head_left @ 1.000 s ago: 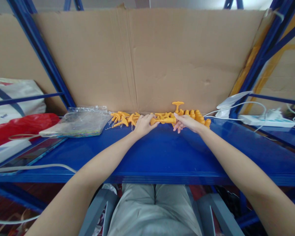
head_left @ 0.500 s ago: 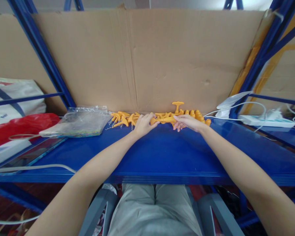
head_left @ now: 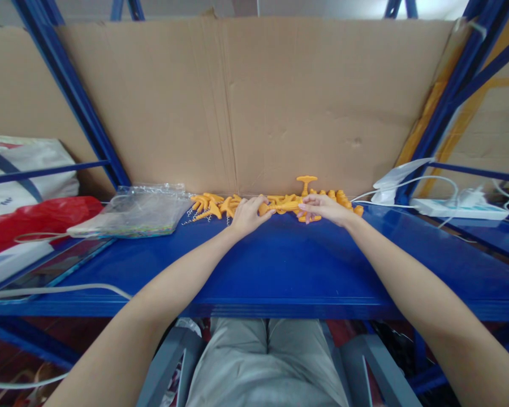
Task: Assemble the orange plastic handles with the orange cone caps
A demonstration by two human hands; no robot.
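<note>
Both hands meet at the back of the blue shelf, over a row of yellow plastic corkscrew parts. My left hand (head_left: pixel 250 213) is closed on the left end of a yellow corkscrew (head_left: pixel 285 207), its rounded end showing by the thumb. At the right end of that corkscrew, my right hand (head_left: pixel 324 208) pinches with thumb and forefinger, the other fingers loosely curled. Left of my left hand lie several yellow handles (head_left: pixel 212 206) with bare metal spirals. A T-shaped yellow corkscrew (head_left: pixel 306 183) stands behind my right hand. More yellow pieces (head_left: pixel 343 199) lie to its right, partly hidden.
A clear plastic bag (head_left: pixel 144 212) lies left on the blue shelf (head_left: pixel 288 260), beside a red bag (head_left: pixel 46 215). A cardboard sheet (head_left: pixel 297 102) walls off the back. A white power strip (head_left: pixel 460 209) with cables is at right; blue posts (head_left: pixel 85 107) flank the shelf.
My right hand's fingers have shifted slightly and drawn in at the corkscrew's right end, uncovering a yellow piece below them. My left hand holds its place.
</note>
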